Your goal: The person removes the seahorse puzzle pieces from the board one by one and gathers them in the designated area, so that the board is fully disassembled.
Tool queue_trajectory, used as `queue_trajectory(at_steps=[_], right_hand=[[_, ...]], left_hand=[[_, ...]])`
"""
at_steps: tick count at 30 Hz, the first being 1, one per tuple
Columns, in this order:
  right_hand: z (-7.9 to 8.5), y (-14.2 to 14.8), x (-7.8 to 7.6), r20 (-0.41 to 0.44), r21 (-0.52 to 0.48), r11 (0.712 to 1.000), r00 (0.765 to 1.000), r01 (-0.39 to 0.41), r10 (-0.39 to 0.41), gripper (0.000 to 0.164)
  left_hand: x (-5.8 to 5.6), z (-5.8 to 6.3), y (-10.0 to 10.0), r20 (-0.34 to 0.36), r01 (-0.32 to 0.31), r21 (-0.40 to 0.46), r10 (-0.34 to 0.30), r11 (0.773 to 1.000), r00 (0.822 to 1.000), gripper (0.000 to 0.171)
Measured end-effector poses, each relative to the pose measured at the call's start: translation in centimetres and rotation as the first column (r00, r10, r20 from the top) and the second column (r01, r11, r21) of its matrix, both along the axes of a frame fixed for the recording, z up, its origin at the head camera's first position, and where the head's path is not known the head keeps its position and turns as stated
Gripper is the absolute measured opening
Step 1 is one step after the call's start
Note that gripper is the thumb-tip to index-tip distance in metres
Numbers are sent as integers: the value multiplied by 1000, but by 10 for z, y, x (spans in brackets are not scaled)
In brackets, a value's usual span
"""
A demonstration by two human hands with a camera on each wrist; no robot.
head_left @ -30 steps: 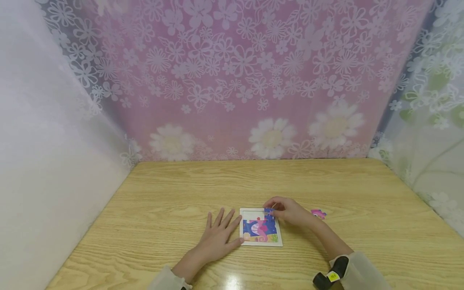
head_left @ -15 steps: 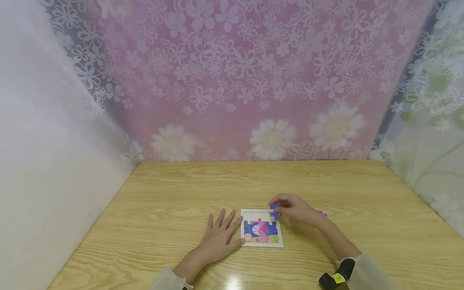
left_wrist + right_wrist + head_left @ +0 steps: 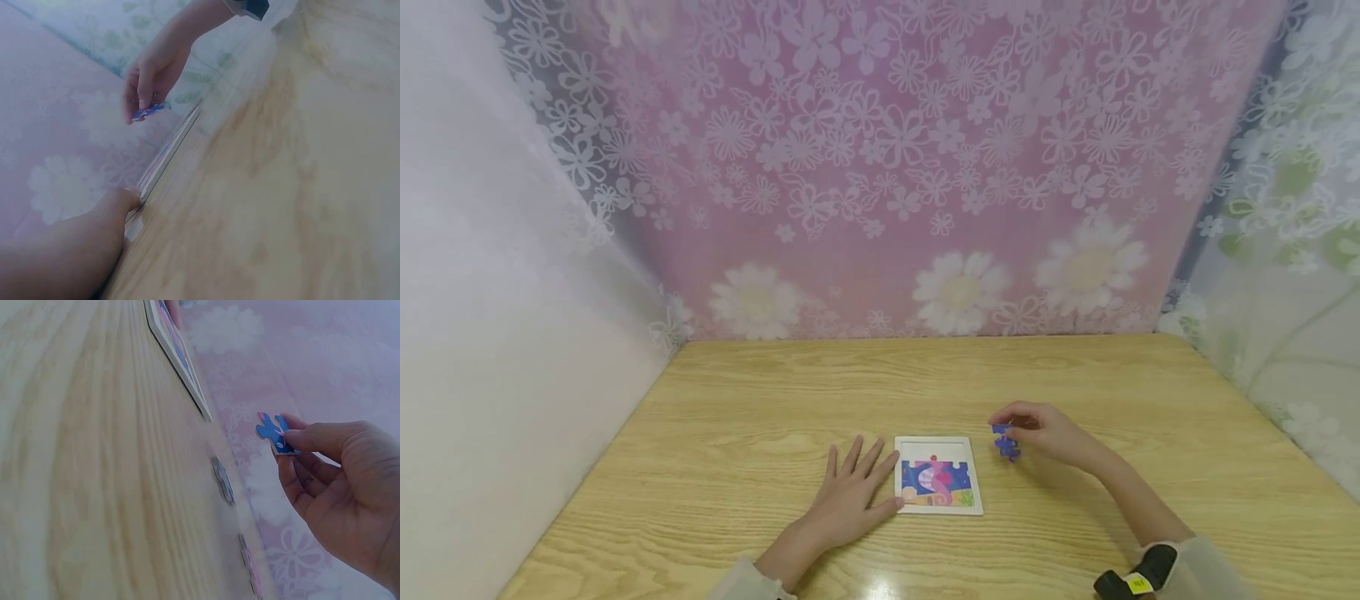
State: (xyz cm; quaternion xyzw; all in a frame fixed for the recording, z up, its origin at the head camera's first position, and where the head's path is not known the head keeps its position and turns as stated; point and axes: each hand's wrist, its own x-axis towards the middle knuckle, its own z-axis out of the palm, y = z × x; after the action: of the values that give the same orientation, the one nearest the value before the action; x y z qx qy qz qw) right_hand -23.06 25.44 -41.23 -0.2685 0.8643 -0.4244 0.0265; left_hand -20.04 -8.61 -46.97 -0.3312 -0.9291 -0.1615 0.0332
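My left hand (image 3: 848, 502) lies spread on the table, forefinger and thumb on the left edge of a white-framed jigsaw puzzle (image 3: 937, 483). Pink, blue and yellow pieces fill the lower part of its tray; the upper strip is bare white, with a small red spot. To the right of the frame, my right hand (image 3: 1052, 433) pinches a blue jigsaw piece (image 3: 272, 432) between thumb and fingers, above the table. Beneath it in the right wrist view lies another jigsaw piece (image 3: 223, 481), and further along a pink piece (image 3: 251, 567), which the right hand hides in the head view.
The wooden table (image 3: 760, 392) reaches back to a pink flowered curtain (image 3: 880, 208). A pale wall or sheet (image 3: 527, 275) stands at the left and a floral sheet (image 3: 1300, 292) at the right. A black wrist camera (image 3: 1138, 573) sits at the right cuff.
The right hand has lifted a blue piece out of the frame's upper right corner and carried it to the right. The left hand has stayed at the frame's edge.
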Motion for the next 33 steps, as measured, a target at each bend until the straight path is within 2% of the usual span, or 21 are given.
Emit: queue_trajectory(at_steps=[14,21,33], right_hand=[[5,37,12,34,-19,997,997,74,-73,25],[6,56,17,-6,6,997,997,82,-81,26],[5,82,23,-80,17,989,986,149,-147,22]], left_hand=[[1,1,-1,-9,3,2,-3,1000,1000,66],[0,0,0,-13,5,-6,-5,1000,1000,66],[-2,-2,0,-6,3,-4,-3,1000,1000,67]])
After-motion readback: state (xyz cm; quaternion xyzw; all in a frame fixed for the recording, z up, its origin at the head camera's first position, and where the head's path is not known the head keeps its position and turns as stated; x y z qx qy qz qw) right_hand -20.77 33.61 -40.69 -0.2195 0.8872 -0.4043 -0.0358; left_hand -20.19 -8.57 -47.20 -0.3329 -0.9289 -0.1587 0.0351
